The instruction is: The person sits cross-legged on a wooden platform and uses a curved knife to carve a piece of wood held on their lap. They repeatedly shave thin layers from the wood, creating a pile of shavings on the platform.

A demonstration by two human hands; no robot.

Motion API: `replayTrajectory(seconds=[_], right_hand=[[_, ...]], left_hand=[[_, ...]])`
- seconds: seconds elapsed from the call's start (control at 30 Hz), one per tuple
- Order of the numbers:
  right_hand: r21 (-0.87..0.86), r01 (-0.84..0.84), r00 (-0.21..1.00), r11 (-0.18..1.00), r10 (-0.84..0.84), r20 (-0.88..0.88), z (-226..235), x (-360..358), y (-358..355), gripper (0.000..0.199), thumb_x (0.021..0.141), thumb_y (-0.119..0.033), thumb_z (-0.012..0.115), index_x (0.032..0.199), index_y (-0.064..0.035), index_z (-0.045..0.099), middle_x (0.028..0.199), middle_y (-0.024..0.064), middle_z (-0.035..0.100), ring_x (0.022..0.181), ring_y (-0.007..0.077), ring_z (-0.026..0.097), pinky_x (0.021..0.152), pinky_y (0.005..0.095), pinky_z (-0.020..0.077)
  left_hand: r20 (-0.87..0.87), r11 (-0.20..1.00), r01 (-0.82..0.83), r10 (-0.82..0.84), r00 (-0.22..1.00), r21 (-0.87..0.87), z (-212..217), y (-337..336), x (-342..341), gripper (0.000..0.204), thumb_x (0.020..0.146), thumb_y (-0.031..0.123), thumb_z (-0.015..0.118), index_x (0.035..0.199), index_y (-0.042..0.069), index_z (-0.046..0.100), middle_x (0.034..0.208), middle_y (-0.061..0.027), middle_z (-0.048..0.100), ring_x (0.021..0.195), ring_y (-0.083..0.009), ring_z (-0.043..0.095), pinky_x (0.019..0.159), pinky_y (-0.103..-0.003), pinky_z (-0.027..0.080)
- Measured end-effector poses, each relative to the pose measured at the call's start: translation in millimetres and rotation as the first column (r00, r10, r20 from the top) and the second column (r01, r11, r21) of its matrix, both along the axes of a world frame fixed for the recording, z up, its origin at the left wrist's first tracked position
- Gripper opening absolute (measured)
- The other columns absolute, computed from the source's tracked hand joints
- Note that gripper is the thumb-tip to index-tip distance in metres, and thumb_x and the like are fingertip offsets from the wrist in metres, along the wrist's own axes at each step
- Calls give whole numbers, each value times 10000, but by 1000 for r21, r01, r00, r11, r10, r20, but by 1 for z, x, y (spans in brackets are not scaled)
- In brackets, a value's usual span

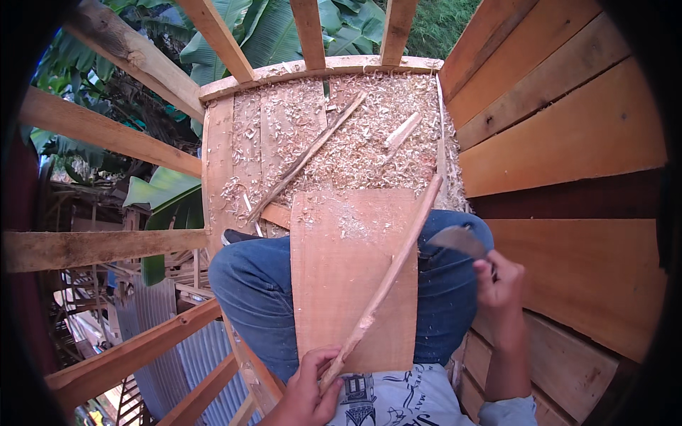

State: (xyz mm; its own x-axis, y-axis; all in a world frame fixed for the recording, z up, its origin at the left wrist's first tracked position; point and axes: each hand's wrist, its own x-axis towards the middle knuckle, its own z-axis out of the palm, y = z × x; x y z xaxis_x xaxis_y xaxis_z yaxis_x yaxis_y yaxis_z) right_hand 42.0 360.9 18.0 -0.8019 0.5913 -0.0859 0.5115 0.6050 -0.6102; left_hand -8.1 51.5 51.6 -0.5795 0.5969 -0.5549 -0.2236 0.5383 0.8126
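Note:
A long, thin wooden stick (pixel 389 278) slants across the board on my lap, its far end up by my right knee. My left hand (pixel 316 387) is closed round its near end, close to my shirt. Pale shaved patches show on the stick near that hand. My right hand (pixel 499 278) grips a knife, with fingers wrapped round a handle they mostly hide. The knife's broad, curved blade (pixel 458 241) points left over my right knee, apart from the stick. Beneath the stick, the flat wooden board (pixel 334 284) rests across my legs, with fine shavings on its far part.
Curled wood shavings (pixel 355 156) cover the plank floor ahead. A longer split stick (pixel 309 153) and a short pale piece of wood (pixel 403 133) lie among them. Wooden railing bars (pixel 114 135) stand at the left and front. A plank wall (pixel 568 142) rises close on the right.

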Motion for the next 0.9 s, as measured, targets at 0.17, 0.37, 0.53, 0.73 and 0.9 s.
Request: replayTrajectory(seconds=[0.17,0.37,0.53,0.73,0.9], right_hand=[[38,-268,962,963,265,57,-11,-4,-49,496,838,-482,681,639,-54,529,552,106,549,496,303,580,471,392,455],[209,62,997,976,-69,25,-31,-17,7,515,872,-475,655,667,-14,548,546,155,527,504,357,562,473,404,433],[60,170,985,984,-168,-32,-13,-8,18,494,884,-443,658,685,-2,554,542,167,504,494,345,559,474,383,432],[-124,-174,983,977,179,30,1,6,-55,437,823,-409,721,677,-28,562,551,137,535,479,287,578,464,372,442],[65,-189,982,980,186,41,-19,8,-33,469,842,-420,701,647,-20,552,529,147,522,472,316,566,456,387,424]], left_hand=[[29,1000,5,-5,1000,9,-5,1,2,431,904,-25,547,1274,-6,326,1181,-221,564,1178,-251,560,1003,-352,406],[70,1000,0,0,998,9,-1,2,2,431,903,-31,540,1276,-6,326,1228,-222,533,1210,-264,541,1028,-368,396],[69,999,-46,46,997,4,9,8,-1,379,908,-20,537,1262,-10,403,1099,-170,551,1031,-218,587,896,-315,464],[62,999,30,-31,998,13,-2,3,-3,427,902,-46,535,1269,0,324,1273,-225,508,1246,-294,520,1051,-388,383],[109,1000,-2,5,994,-21,8,9,-5,389,908,-28,536,1262,-8,378,1180,-190,522,1128,-247,550,966,-350,433]])
